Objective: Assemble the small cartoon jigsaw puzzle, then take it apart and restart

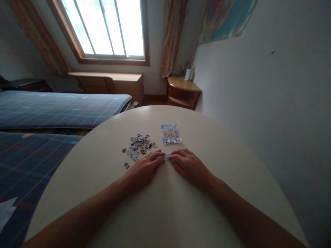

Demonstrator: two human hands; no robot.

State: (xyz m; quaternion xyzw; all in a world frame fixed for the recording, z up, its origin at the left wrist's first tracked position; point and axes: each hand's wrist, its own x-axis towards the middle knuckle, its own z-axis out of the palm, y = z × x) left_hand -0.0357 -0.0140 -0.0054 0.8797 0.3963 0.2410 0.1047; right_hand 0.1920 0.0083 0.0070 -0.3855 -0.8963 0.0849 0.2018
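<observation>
Both hands meet over a few light-blue jigsaw puzzle pieces (168, 157) lying on the round table. My left hand (148, 166) has its fingers closed on the left end of these pieces. From the other side, my right hand (188, 166) presses its fingertips on their right end. The fingers cover much of the pieces, so I cannot tell how they are joined. A loose pile of jigsaw puzzle pieces (139, 144) spreads just beyond my left hand, and a single dark piece (126, 165) lies apart from it. Past my fingertips is a colourful picture sheet (171, 134).
The pale round table (219, 148) has a curved edge. Beds with blue plaid mattresses (59, 108) stand on the left. A wall (279, 103) runs along the right. At the back are a wooden corner shelf (183, 83) and a desk (124, 77) under the window.
</observation>
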